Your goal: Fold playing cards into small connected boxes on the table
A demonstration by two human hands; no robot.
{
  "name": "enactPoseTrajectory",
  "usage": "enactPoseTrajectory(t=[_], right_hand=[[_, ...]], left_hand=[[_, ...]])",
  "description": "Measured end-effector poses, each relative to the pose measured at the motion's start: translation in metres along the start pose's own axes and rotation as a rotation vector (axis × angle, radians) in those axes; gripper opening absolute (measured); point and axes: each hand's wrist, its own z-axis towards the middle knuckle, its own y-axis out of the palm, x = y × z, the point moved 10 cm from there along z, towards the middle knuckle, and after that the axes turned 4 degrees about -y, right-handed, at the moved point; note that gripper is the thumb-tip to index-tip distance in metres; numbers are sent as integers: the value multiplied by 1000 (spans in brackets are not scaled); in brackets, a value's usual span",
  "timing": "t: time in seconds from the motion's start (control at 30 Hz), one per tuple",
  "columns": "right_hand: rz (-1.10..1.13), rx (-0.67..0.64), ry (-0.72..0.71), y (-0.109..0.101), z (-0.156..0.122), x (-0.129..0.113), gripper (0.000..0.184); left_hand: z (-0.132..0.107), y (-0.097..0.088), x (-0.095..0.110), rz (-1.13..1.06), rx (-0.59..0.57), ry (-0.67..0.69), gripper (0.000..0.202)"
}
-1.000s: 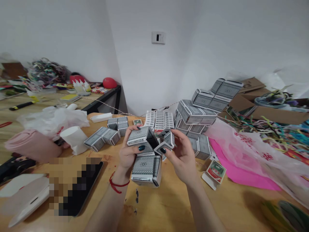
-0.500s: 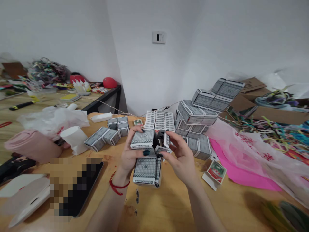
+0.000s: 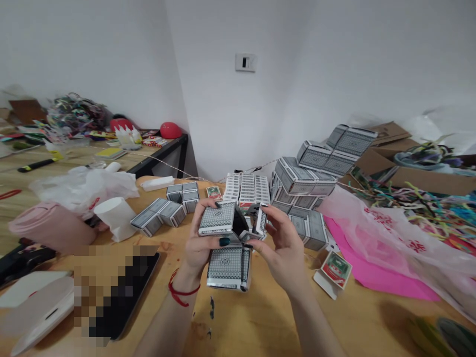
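My left hand (image 3: 199, 243) grips a grey-and-white patterned box (image 3: 217, 218) that looks folded from playing cards, fingers above and thumb along its lower edge. The box's right side gapes, and its inside is dark. At that end my right hand (image 3: 284, 243) pinches a bent card panel (image 3: 261, 220) between thumb and fingers. Whether the panel is fully joined to the box is hard to see. Just below, a second patterned box (image 3: 225, 267) sits close under the first; whether they are joined is hidden. A red string bracelet (image 3: 180, 292) circles my left wrist.
Stacked patterned boxes (image 3: 305, 176) rise at the right, with smaller ones (image 3: 158, 215) at left. Rows of card packs (image 3: 247, 188) stand behind my hands. An open card carton (image 3: 334, 270) lies right, near pink sheeting (image 3: 390, 277). A dark tablet-like object (image 3: 130, 292) and white roll (image 3: 113, 215) lie left.
The opening between the box and the panel in my right hand looks a little wider. The held box has tilted slightly, and the whole view has shifted a little.
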Motion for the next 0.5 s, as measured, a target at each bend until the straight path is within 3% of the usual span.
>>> enactPoseTrajectory(t=[0.2,0.5], right_hand=[[7,1,-33,0,1,-2,51],[7,-30,-37,2,-1,0,52]], left_hand=[[0,7,5,0,-91,39,55],[2,9,2,31,-88,5,56]])
